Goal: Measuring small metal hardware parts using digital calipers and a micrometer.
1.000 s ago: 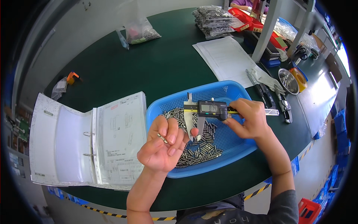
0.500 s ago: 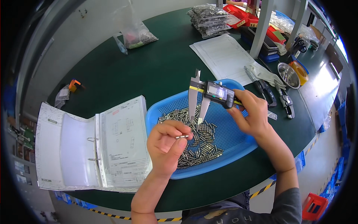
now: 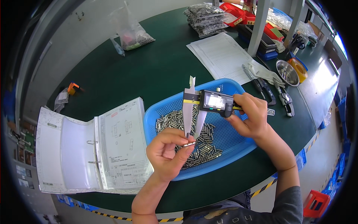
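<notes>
Metal pin (image 3: pixel 189 144): small, silvery, held level between the thumb and fingertips of the left hand (image 3: pixel 167 154), above the near part of the blue basket; the pin sits right at the tips of the caliper's long jaws.

Digital caliper (image 3: pixel 209 101): grey body with a screen, yellow-edged bar, jaws pointing down toward the pin. Gripped at its body by the right hand (image 3: pixel 250 116), fingers curled round it, thumb under the slide.

Blue basket (image 3: pixel 238 143): perforated plastic tray on the green table (image 3: pixel 156 71), holding a heap of similar loose pins (image 3: pixel 201 145).

Ring binder (image 3: pixel 89 147): lying open just left of the basket, a drawing sheet on its right page.

Paper sheets (image 3: pixel 220 56): beyond the basket. To the right of them, hand tools (image 3: pixel 268 89) and a metal bowl (image 3: pixel 286 71).

Clear bag (image 3: pixel 130 33): far side of the table, well apart.
</notes>
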Demonstrator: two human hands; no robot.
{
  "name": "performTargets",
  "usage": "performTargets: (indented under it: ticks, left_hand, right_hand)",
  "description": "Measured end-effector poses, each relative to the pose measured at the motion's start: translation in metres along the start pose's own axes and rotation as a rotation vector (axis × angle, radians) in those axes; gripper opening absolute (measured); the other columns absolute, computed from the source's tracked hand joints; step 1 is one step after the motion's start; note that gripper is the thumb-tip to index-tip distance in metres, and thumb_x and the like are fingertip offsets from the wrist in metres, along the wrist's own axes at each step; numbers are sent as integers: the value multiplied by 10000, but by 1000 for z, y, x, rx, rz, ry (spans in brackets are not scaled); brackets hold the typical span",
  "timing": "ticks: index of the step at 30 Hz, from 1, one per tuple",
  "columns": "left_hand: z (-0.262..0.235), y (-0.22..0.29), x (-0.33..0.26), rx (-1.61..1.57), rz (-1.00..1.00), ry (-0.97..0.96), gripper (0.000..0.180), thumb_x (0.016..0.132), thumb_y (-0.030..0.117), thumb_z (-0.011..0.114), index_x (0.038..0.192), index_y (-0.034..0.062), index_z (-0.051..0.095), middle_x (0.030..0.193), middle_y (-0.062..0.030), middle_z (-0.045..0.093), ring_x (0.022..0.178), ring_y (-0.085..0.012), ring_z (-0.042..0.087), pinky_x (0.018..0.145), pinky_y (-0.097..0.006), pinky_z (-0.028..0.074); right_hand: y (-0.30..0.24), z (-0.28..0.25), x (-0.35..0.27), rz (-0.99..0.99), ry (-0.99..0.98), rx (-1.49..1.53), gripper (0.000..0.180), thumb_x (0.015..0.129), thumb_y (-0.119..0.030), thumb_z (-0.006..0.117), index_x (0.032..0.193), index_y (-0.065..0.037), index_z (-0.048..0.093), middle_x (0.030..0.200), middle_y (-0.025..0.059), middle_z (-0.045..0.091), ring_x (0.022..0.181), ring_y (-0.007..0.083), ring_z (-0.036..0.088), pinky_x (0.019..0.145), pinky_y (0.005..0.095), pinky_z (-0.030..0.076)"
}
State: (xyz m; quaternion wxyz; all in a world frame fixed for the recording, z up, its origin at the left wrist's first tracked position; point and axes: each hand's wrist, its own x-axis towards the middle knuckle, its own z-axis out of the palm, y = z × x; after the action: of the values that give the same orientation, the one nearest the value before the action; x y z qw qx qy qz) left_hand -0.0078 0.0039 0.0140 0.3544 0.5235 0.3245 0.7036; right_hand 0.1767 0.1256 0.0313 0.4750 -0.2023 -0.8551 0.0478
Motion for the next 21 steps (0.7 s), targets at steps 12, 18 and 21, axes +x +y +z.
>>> performTargets:
  ticks: [12,18,21]
  left_hand:
    - [0,1,-2,-90,-55,48,160,692,-83,592,811,-40,495,809,-144,529,748,-159,549,695,-253,459]
    - [1,1,0,-124,-78,34,151,703,-86,578,820,-57,489,844,-175,540,740,-173,561,698,-276,483]
    - [0,2,0,-140,-102,48,148,705,-83,577,820,-63,486,852,-179,542,725,-176,568,688,-280,494]
  right_hand:
    - [-2,-2,1,-38,40,-21,321,603,-257,690,765,-20,546,554,49,483,402,165,455,373,241,355]
    - [-1,-1,0,-43,45,-9,312,601,-251,689,764,-26,548,553,47,481,401,165,452,371,244,353]
    - [-1,-1,0,-47,48,-4,315,595,-250,691,766,-27,549,553,45,481,400,165,450,368,245,351]
